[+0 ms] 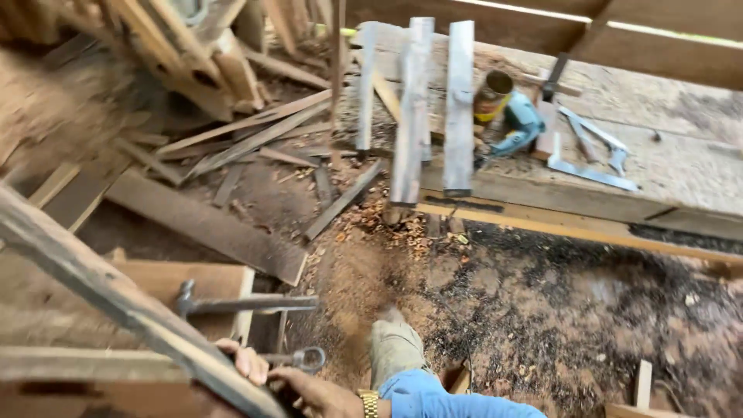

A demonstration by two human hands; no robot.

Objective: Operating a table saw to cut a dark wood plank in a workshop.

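Observation:
My left hand [288,381], with a gold watch on the wrist and a blue sleeve behind it, is closed over the near end of a long grey weathered plank [93,288]. The plank runs from the left edge down to the bottom of the view. Just beyond my fingers lies a metal rod with a ring end [303,358]. A dark metal clamp bar [240,303] rests on the wooden frame [193,280] above it. My right hand is not in view. A leg in khaki trousers [393,348] shows beside the sleeve.
A rough workbench [665,166] at the upper right carries three grey boards [458,101], a tin can [492,94], a teal power drill [520,124] and a metal square [592,172]. Scrap planks [255,135] and wood chips cover the dirt floor [542,310].

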